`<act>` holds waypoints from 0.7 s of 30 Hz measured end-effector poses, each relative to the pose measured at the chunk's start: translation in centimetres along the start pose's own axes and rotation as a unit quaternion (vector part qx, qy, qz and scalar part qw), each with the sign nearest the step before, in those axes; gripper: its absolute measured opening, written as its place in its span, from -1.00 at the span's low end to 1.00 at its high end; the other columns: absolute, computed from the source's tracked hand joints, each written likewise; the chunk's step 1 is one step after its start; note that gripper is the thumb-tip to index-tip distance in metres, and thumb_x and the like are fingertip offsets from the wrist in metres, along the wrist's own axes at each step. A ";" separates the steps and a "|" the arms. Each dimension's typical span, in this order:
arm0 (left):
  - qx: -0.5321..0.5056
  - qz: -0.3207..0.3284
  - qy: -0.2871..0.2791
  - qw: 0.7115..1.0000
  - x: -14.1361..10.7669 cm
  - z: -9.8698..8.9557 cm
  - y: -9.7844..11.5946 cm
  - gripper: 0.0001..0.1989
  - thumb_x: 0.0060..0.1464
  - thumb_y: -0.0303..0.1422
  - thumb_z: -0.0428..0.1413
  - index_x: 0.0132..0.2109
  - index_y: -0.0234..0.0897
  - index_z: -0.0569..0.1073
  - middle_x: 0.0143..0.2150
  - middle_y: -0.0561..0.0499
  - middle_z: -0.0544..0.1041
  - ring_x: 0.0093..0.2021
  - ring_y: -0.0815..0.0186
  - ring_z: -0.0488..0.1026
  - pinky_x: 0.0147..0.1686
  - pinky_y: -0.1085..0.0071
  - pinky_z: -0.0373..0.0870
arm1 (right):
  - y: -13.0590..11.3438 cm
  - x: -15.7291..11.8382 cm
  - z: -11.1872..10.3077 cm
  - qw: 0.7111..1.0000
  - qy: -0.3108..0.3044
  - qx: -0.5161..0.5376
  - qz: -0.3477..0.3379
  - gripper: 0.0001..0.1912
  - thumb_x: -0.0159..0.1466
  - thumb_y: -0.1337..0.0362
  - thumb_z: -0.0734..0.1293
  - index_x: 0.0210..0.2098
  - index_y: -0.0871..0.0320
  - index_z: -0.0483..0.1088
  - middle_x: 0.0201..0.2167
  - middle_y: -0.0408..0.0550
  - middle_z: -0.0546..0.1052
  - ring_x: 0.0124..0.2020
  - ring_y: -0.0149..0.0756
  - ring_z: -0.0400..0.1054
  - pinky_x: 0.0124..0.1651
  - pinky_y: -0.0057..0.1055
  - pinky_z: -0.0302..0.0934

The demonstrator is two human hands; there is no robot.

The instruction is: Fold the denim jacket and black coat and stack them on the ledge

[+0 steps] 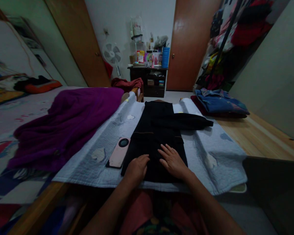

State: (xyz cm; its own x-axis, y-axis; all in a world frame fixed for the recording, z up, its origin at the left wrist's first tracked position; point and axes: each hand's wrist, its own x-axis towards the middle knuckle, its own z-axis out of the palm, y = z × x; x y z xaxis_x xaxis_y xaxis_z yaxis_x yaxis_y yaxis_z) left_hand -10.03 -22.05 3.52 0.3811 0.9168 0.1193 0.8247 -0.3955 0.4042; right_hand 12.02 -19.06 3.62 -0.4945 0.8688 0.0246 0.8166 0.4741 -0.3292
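A black long-sleeved garment (159, 137) lies folded lengthwise on a light blue quilted cloth (100, 169). One sleeve (186, 121) sticks out across it to the right. My left hand (138, 167) rests on the garment's near left part, fingers loosely bent and apart from the thumb. On the near right part, my right hand (172, 160) lies flat with its fingers spread. A pink phone (119, 152) with a round camera lies face down just left of the garment, close to my left hand.
A purple garment (71, 120) is spread over the bed at left. Folded denim clothing (221, 101) is stacked on a wooden surface (264, 133) at right. Behind stand a fan (112, 54), a dark cabinet (148, 83) and a brown door (188, 45).
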 end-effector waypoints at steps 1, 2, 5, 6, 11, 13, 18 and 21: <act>-0.018 -0.008 0.015 1.000 0.0 -0.1 -0.1 -0.64 0.06 -0.59 -0.07 -0.04 -0.24 0.43 0.11 -0.08 0.46 0.10 0.24 0.40 0.10 0.27 0.33 | -0.1 0.0 -0.1 1.000 -0.001 0.004 0.001 -0.47 0.36 0.08 0.11 0.29 0.07 0.13 0.36 -0.04 0.02 0.38 -0.08 -0.22 0.32 -0.01 -0.15; -0.039 -0.016 0.030 0.999 0.0 -0.2 -0.1 -0.66 0.08 -0.58 -0.08 -0.05 -0.23 0.42 0.08 -0.07 0.48 0.08 0.26 0.42 0.08 0.28 0.34 | -0.2 0.0 -0.2 1.000 -0.001 0.009 0.003 -0.47 0.36 0.09 0.12 0.28 0.08 0.14 0.36 -0.03 0.04 0.38 -0.07 -0.20 0.31 -0.01 -0.14; -0.102 -0.034 0.076 0.991 -0.1 -0.8 0.0 -0.70 0.13 -0.53 -0.10 -0.07 -0.21 0.41 0.03 -0.02 0.51 0.04 0.28 0.45 0.06 0.30 0.36 | -0.8 -0.2 -0.8 0.999 0.018 0.028 0.011 -0.51 0.35 0.14 0.15 0.23 0.11 0.22 0.33 0.00 0.12 0.37 -0.09 -0.16 0.32 0.00 -0.16; -0.121 -0.038 0.088 0.988 -0.2 -1.1 0.1 -0.71 0.14 -0.52 -0.11 -0.07 -0.21 0.41 0.02 -0.01 0.51 0.04 0.29 0.45 0.06 0.31 0.36 | -1.1 -0.2 -1.0 0.999 0.029 0.036 0.010 -0.53 0.34 0.16 0.16 0.21 0.11 0.24 0.32 0.00 0.14 0.36 -0.12 -0.14 0.32 -0.01 -0.17; -0.172 -0.045 0.135 0.975 -0.5 -2.3 0.7 -0.72 0.18 -0.48 -0.13 -0.08 -0.19 0.42 0.03 0.02 0.52 0.05 0.31 0.44 0.07 0.31 0.36 | -2.2 -0.5 -1.5 0.996 -0.002 0.087 -0.023 -0.55 0.35 0.20 0.15 0.20 0.13 0.25 0.26 0.04 0.25 0.31 -0.20 0.02 0.34 -0.06 -0.20; -0.164 -0.039 0.144 0.975 -0.5 -2.3 1.0 -0.71 0.19 -0.46 -0.12 -0.06 -0.19 0.42 0.03 0.02 0.52 0.05 0.31 0.45 0.06 0.30 0.38 | -2.2 -0.4 -1.7 0.994 -0.024 0.101 -0.021 -0.55 0.35 0.18 0.16 0.19 0.13 0.26 0.25 0.05 0.27 0.30 -0.18 0.05 0.34 -0.05 -0.21; -0.113 -0.004 0.149 0.982 -0.5 -1.4 1.5 -0.70 0.15 -0.52 -0.09 -0.05 -0.19 0.43 0.03 0.02 0.54 0.02 0.31 0.47 0.03 0.31 0.40 | -2.0 0.7 -2.6 0.990 -0.015 0.141 -0.010 -0.61 0.33 0.21 0.17 0.10 0.17 0.35 0.11 0.08 0.43 0.16 -0.16 0.26 0.26 -0.12 -0.01; -0.095 0.016 0.167 0.981 -0.3 -1.0 1.8 -0.69 0.14 -0.55 -0.09 -0.04 -0.20 0.42 0.03 0.01 0.53 0.02 0.32 0.47 0.03 0.32 0.40 | -2.1 2.1 -3.2 0.980 0.042 0.196 0.005 -0.58 0.32 0.28 0.15 0.15 0.16 0.29 0.06 0.05 0.46 0.08 -0.23 0.34 0.17 -0.24 0.14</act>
State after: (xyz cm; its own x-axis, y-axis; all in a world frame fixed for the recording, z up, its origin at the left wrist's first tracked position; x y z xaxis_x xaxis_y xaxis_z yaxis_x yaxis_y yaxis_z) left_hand -9.07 -23.03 5.11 0.2202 0.8838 0.4128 0.7104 -0.4353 0.5531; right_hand 10.22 -17.78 7.39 -0.4479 0.8893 0.0924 0.6357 0.3894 -0.6665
